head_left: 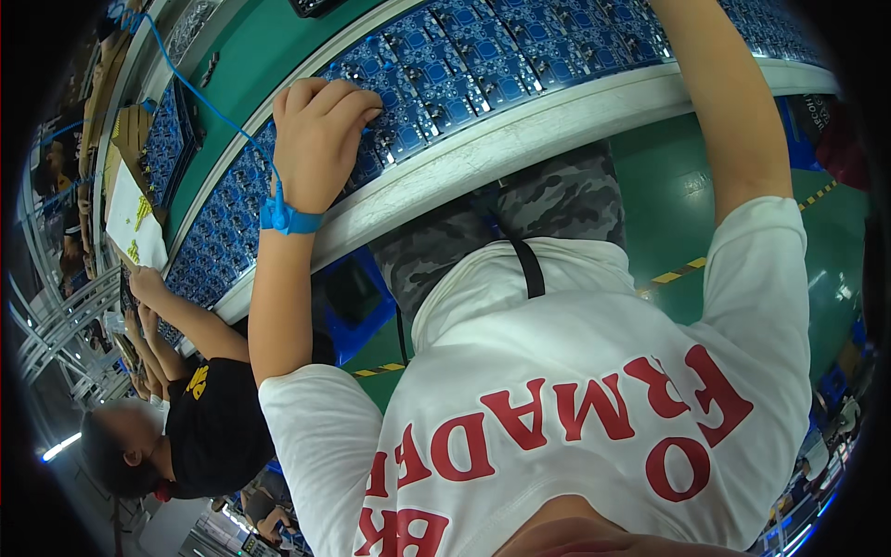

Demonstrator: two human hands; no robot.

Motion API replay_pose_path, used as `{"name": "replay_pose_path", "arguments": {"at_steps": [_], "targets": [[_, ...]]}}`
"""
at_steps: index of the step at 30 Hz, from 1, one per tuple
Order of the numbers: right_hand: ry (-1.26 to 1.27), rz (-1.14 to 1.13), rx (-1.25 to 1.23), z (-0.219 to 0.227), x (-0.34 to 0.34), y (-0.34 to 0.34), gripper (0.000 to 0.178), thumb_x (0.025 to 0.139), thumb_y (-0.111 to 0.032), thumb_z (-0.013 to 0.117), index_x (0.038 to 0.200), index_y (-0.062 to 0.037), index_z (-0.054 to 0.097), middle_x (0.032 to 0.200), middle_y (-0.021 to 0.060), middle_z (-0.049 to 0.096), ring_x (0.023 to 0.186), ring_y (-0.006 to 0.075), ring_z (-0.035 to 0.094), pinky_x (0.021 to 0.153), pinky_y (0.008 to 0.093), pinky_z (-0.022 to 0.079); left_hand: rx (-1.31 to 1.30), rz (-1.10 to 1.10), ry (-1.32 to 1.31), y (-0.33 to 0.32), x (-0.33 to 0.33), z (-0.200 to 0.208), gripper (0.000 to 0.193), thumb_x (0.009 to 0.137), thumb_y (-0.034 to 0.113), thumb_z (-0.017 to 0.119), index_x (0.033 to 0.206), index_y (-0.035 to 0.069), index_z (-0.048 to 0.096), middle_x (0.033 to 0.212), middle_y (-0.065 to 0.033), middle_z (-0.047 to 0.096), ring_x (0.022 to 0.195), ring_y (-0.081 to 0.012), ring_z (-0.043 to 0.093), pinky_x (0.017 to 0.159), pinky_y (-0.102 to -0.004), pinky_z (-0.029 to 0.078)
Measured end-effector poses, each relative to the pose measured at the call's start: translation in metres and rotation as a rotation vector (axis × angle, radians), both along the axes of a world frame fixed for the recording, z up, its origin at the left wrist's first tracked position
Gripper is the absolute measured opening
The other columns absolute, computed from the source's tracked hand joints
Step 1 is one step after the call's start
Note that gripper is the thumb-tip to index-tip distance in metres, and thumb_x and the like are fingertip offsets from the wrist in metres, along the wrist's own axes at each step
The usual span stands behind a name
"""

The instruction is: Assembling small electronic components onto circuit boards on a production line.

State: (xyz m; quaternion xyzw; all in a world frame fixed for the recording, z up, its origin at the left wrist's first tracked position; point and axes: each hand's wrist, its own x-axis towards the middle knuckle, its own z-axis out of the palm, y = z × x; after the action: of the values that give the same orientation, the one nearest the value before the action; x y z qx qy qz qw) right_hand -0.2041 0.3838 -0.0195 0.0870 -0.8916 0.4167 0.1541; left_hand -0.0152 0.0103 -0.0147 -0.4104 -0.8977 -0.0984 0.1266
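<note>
A long row of blue circuit boards (501, 60) curves along the desk (237, 79), whose green surface shows on the row's far side. On the row's near side is the wearer's torso in a white T-shirt (575, 343) with red lettering. Between shirt and row are camouflage trousers (557, 204), and a pale, scuffed rail (557, 125) borders the row's near edge. Near the row's left end, a co-worker (223, 427) in a black shirt reaches forward. The wearer's right forearm (733, 102) crosses over the row toward its right side; the right hand is out of frame, so I cannot tell how its fingers are set.

The left hand (320, 139) is over the middle-left of the row, knuckles up, its fingers bent and close together (whether they pinch anything is hidden underneath). Beyond the row's left end lies a white sheet (133, 227) with small yellow pieces. Smallest are a blue wrist strap (290, 219) on the left wrist, above the row's near edge, and its thin blue cord (200, 97), running toward the row's far side.
</note>
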Motion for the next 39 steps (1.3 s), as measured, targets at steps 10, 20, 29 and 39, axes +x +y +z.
{"name": "replay_pose_path", "arguments": {"at_steps": [10,20,29,39], "targets": [[0.089,0.167,-0.047,0.038,0.091,-0.042,0.025,0.091,-0.022,0.067,0.094,0.0023,0.073,0.079,0.0078,0.071,0.071,0.0153,0.063,0.068,0.0303,0.050,-0.054,-0.081,0.090,-0.003,-0.003,0.006,0.012,0.079,0.012,0.072,0.090,0.014,0.071,0.089,0.0016,0.065,0.093,-0.0228,0.057,0.088,-0.0395,0.041],[-0.252,0.437,0.019,0.042,0.156,-0.103,0.028,0.090,-0.020,0.066,0.105,0.0024,0.070,0.092,0.0131,0.073,0.085,0.0205,0.069,0.077,0.0318,0.052,0.176,-0.085,-0.524,-0.026,-0.083,0.013,0.014,0.091,0.014,0.067,0.102,0.008,0.072,0.089,-0.0047,0.069,0.084,-0.0195,0.064,0.079,-0.0326,0.048],[0.038,0.664,0.520,0.006,0.179,-0.161,0.011,0.088,-0.010,0.063,0.095,-0.0043,0.069,0.088,0.0106,0.067,0.087,0.0315,0.066,0.079,0.0401,0.053,0.109,0.358,0.178,0.022,-0.145,0.007,0.014,0.080,0.022,0.072,0.082,0.009,0.075,0.086,-0.0094,0.068,0.090,-0.0318,0.060,0.080,-0.0440,0.048],[0.218,0.701,0.695,0.007,0.178,-0.168,0.009,0.084,-0.007,0.063,0.091,-0.0019,0.068,0.088,0.0111,0.064,0.089,0.0311,0.065,0.080,0.0400,0.053,0.496,0.392,-0.022,0.014,-0.137,0.008,0.013,0.083,0.019,0.070,0.080,0.006,0.072,0.091,-0.0115,0.070,0.084,-0.0307,0.066,0.071,-0.0406,0.051]]}}
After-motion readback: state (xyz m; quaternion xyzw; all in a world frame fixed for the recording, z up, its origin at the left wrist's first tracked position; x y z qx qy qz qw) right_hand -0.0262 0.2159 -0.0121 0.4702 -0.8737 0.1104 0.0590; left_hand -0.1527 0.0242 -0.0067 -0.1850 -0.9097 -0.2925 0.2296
